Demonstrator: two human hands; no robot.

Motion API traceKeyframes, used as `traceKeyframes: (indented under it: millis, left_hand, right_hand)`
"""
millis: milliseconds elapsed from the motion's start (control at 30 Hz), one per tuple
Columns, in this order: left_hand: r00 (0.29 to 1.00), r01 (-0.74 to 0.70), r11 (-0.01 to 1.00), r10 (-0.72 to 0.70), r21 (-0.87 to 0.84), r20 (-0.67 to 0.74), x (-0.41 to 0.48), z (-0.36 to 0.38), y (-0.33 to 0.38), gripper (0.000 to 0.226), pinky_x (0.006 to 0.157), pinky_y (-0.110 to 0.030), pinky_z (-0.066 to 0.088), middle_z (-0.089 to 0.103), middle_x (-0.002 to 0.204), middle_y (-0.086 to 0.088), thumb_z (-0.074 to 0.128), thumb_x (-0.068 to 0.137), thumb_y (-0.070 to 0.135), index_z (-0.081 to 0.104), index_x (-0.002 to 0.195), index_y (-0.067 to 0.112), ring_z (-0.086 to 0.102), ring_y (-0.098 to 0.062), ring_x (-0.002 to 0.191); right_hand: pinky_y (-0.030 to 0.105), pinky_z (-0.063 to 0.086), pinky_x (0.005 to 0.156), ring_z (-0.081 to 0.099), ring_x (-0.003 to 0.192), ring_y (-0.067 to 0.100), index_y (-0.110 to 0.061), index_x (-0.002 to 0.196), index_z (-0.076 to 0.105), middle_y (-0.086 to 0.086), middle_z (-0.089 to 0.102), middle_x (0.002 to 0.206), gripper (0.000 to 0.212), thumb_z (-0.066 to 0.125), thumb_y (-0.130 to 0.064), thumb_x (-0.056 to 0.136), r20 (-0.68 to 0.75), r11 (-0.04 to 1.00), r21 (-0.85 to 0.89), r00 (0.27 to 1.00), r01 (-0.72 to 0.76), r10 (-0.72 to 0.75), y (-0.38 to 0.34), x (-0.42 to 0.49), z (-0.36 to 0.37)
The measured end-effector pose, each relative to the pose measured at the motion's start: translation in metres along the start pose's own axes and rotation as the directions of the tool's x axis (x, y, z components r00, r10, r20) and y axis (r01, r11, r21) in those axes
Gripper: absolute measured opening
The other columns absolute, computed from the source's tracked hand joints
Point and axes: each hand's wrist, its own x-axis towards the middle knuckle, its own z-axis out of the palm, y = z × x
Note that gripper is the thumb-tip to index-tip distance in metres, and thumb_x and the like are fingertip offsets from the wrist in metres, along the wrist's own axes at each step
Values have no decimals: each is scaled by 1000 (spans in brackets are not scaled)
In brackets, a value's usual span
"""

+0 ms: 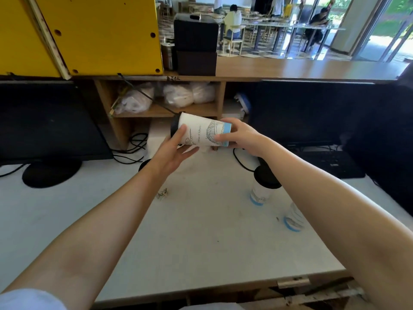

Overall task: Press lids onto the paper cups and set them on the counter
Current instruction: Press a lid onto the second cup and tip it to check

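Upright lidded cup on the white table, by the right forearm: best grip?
Judging by its pose, wrap the paper wall of the upright cup just under its black lid, coming in from its left over the table. It narrows toward the blue base, so a high grip should hold; the right forearm covers its other side.

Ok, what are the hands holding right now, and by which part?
One paper cup, tipped sideways in the air: the left hand grips its lidded end, the right hand grips its blue-banded base.
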Motion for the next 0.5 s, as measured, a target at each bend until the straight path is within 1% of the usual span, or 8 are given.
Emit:
traceKeyframes:
  millis: [67,167,200,267,333,400,467,500]
  left_hand:
    - [999,-39,997,39,63,-7,-1,3,6,40,86,-45,55,61,115,-9,60,89,23,50,127,14,60,-28,110]
    - [994,-95,979,101,181,-29,-3,9,16,49,85,-43,54,60,113,-7,66,85,18,47,130,17,59,-25,111]
    - [991,-121,964,129,237,-20,-4,12,20,51,84,-41,55,58,116,-5,68,83,17,47,129,19,58,-23,111]
    - [983,-179,913,183,366,24,-6,18,27,54,81,-37,55,55,119,-2,70,80,13,47,128,22,57,-19,108]
    - [968,-245,825,233,509,89,-7,25,34,63,85,-37,55,54,122,-1,75,76,13,46,131,22,56,-18,111]
    - [946,-310,672,292,673,144,-6,29,38,74,96,-40,50,51,129,-1,81,67,26,46,132,25,52,-18,118]
    - [926,-348,531,323,773,195,-5,34,43,83,102,-41,44,47,135,-1,82,59,38,45,132,30,47,-17,124]
    - [915,-372,484,333,792,227,-5,37,45,85,104,-41,42,45,137,-1,83,60,37,42,135,29,44,-17,126]
  right_hand:
    - [32,55,86,58,105,16,-22,133,42,-1,56,116,61,73,-24,80,35,990,-138,999,22,-17,2,-2,4]
    - [20,48,78,57,105,15,-20,131,45,-2,57,116,59,73,-30,79,77,953,-298,997,52,-31,7,-2,9]
    - [20,47,79,57,106,15,-20,131,45,-2,57,117,61,74,-31,78,87,944,-326,996,54,-27,8,-2,11]
    - [24,48,85,57,107,15,-19,130,43,-1,58,119,63,75,-31,76,106,929,-365,994,55,-17,10,0,15]
    - [32,49,92,56,109,17,-17,130,42,1,58,122,66,77,-27,75,124,918,-393,992,51,-2,11,3,21]
    - [37,48,97,56,112,19,-15,132,42,1,58,125,70,78,-26,73,126,924,-381,992,44,5,10,6,28]
    - [40,48,98,56,115,19,-16,133,43,1,59,126,72,79,-27,72,108,957,-286,994,52,-22,6,9,31]
    - [40,49,98,57,115,19,-18,132,44,0,60,126,70,79,-25,72,88,972,-225,995,73,-54,3,10,31]
